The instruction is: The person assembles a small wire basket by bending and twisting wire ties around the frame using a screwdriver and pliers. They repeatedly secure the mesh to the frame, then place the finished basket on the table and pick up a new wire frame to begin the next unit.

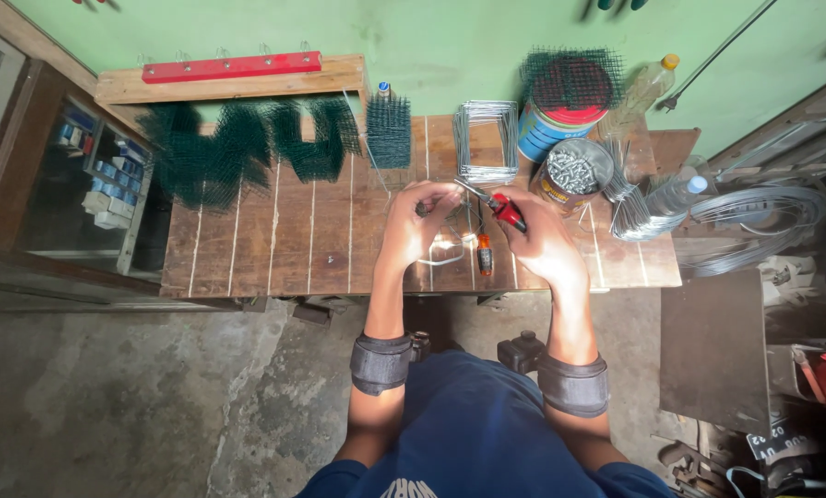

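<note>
Left hand: the left hand [419, 219] is curled shut on a piece of thin wire [450, 242], pinching it just above the table [274, 249]. How much of the wire sits inside the grip is hidden.

Right hand: the right hand [544, 242] is wrapped around the red-handled pliers [498, 205], nose pointing toward the left hand's fingers.

Wire: pale and bent, looping down between the two hands near the table's front edge. Too thin to tell its exact shape.

Step in hand: looks like bending or gripping the wire end with the pliers, one hand steadying while the other works the tool. That's my read, not something you can see outright.

Next move calls for: I'd say the pliers' tips need to land right on the wire beside the left fingertips, so it wants a firm hold and a small, careful twist.

Small tool: an orange-handled screwdriver [485, 255] lies on the table between the hands, untouched.

Behind the hands: a stack of bent wire frames [487, 140], a can of screws [571, 172] just right of it, and a big tin [560, 111] capped with green mesh.

Left side: pieces of green mesh [247, 148] spread across the back of the table.

Far right: coils of wire [763, 221] and a clear plastic bottle [678, 194].
</note>
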